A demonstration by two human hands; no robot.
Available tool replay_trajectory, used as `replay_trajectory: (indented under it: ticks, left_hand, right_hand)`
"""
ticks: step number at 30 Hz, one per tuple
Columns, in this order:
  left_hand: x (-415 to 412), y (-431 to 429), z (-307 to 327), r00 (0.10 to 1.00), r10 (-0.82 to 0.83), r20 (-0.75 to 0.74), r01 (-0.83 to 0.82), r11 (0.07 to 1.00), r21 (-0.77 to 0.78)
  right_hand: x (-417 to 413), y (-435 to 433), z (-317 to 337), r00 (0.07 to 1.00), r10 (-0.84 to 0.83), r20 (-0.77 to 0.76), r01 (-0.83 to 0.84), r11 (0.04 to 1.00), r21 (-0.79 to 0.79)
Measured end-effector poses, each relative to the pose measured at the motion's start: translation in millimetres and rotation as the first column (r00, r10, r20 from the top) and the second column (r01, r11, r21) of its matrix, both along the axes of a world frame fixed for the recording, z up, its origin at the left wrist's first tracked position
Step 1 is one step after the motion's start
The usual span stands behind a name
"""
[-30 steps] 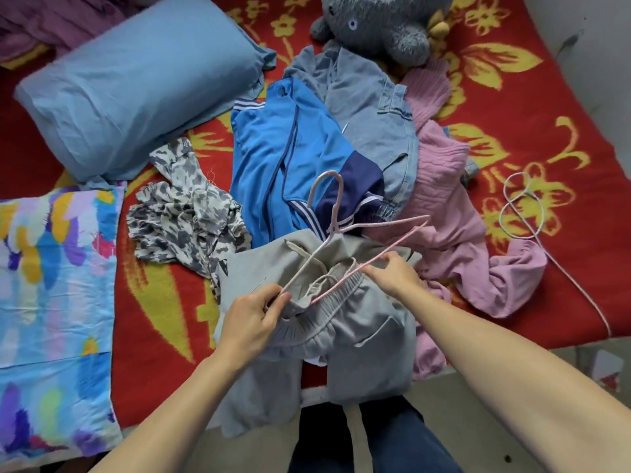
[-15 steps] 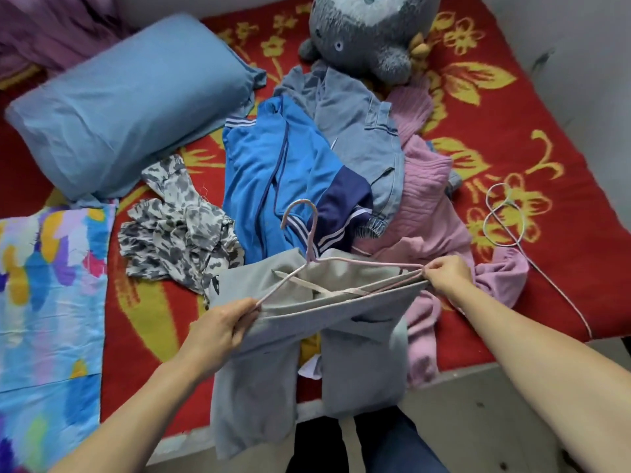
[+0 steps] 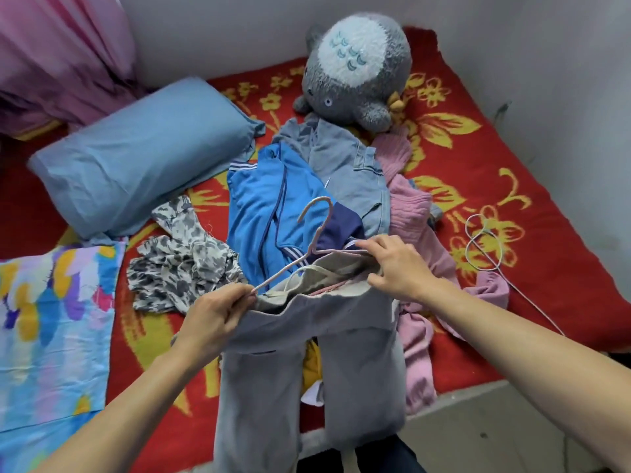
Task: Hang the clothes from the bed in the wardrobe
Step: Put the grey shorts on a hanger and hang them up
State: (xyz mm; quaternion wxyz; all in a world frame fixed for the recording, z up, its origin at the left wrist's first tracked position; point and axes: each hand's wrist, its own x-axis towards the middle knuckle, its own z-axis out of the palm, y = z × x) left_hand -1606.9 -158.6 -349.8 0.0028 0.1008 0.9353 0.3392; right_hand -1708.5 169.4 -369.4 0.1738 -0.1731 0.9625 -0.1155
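Observation:
Grey sweatpants (image 3: pixel 307 367) hang over the front edge of the bed, their waistband stretched on a pink wire hanger (image 3: pixel 316 230). My left hand (image 3: pixel 215 312) pinches the hanger's left end together with the waistband. My right hand (image 3: pixel 397 264) grips the waistband and the hanger's right end. Behind them on the bed lie a blue track jacket (image 3: pixel 269 213), light denim jeans (image 3: pixel 348 172), a pink knitted garment (image 3: pixel 420 233) and a grey patterned piece of clothing (image 3: pixel 181 264).
The bed has a red flowered blanket (image 3: pixel 512 158). On it are a blue pillow (image 3: pixel 136 158), a grey plush toy (image 3: pixel 355 66), a white cord (image 3: pixel 485 247) and a colourful sheet (image 3: pixel 51 319). A pink curtain (image 3: pixel 61 52) hangs at back left, with white walls behind and to the right.
Both hands have lifted the sweatpants upright with the hanger in the waistband. The right hand moved back toward the middle. My view tilted up, showing the wall and curtain.

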Motion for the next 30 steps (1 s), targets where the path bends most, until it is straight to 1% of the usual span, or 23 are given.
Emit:
replay_trajectory:
  ticks: [1,2,3,5,6,8,11,13,15,18,21,23,25,26,28,30]
  left_hand:
    - [-0.4,0.4,6.9,1.0,-0.005,-0.015,0.005,1.0,0.011]
    - [-0.3,-0.6,12.9,1.0,-0.002,-0.027,0.002,1.0,0.025]
    - [0.5,-3.8,17.6,0.999,0.013,-0.033,-0.012,0.999,0.041]
    - [4.0,-17.7,27.0,0.995,0.087,-0.039,-0.084,0.993,0.082]
    - [5.9,-28.1,31.4,0.989,0.147,-0.034,-0.143,0.984,0.103]
    - [9.2,-47.6,41.7,0.971,0.24,-0.022,-0.237,0.966,0.102]
    - [8.0,-58.0,61.3,0.959,0.281,-0.043,-0.281,0.96,0.014]
    - [0.6,-51.5,80.9,0.96,0.263,-0.101,-0.266,0.964,-0.021]
    - [-7.7,-44.3,103.6,0.961,0.209,-0.18,-0.226,0.971,-0.08]
    - [-16.2,-44.3,136.6,0.939,0.209,-0.274,-0.232,0.971,-0.055]
    - [-18.3,-51.8,164.8,0.901,0.253,-0.352,-0.275,0.961,-0.012]
    - [-17.2,-54.6,181.4,0.888,0.244,-0.39,-0.278,0.96,-0.031]
    - [-14.4,-55.4,198.5,0.878,0.216,-0.427,-0.269,0.961,-0.067]
    - [-12.8,-56.0,207.1,0.873,0.2,-0.445,-0.265,0.96,-0.088]
    - [-6.1,-57.9,227.8,0.861,0.184,-0.475,-0.277,0.952,-0.133]
    - [4.5,-64.2,247.7,0.84,0.176,-0.513,-0.305,0.936,-0.178]
  right_hand:
    - [0.5,-10.2,4.4,0.999,0.034,-0.031,-0.035,0.999,-0.032]
    - [1.0,-19.7,8.8,0.998,0.035,-0.045,-0.039,0.994,-0.104]
    - [0.9,-28.1,15.3,1.0,-0.005,-0.03,-0.001,0.979,-0.204]
    - [-3.3,-35.3,28.4,0.994,-0.109,0.013,0.106,0.919,-0.38]
    - [-5.3,-34.5,35.1,0.991,-0.132,-0.005,0.116,0.892,-0.436]
    - [-4.7,-33.7,56.2,0.986,-0.124,-0.108,0.054,0.866,-0.497]
    - [-0.6,-42.6,91.9,0.978,-0.067,-0.196,-0.048,0.848,-0.528]
    - [1.8,-53.8,117.3,0.972,-0.065,-0.225,-0.067,0.843,-0.533]
    - [1.1,-62.8,144.2,0.963,-0.091,-0.252,-0.066,0.83,-0.554]
    - [-0.4,-66.2,182.4,0.956,-0.098,-0.276,-0.088,0.804,-0.589]
    - [0.9,-61.7,216.6,0.961,-0.047,-0.271,-0.108,0.841,-0.529]
    - [7.7,-60.5,237.3,0.961,-0.014,-0.275,-0.121,0.875,-0.468]
    - [16.5,-65.8,258.0,0.957,0.031,-0.287,-0.16,0.885,-0.438]
    - [21.5,-70.6,269.6,0.958,0.058,-0.28,-0.187,0.868,-0.461]
    - [32.2,-83.3,296.0,0.963,0.111,-0.246,-0.235,0.796,-0.559]
    - [43.1,-95.0,321.8,0.966,0.153,-0.21,-0.253,0.74,-0.624]
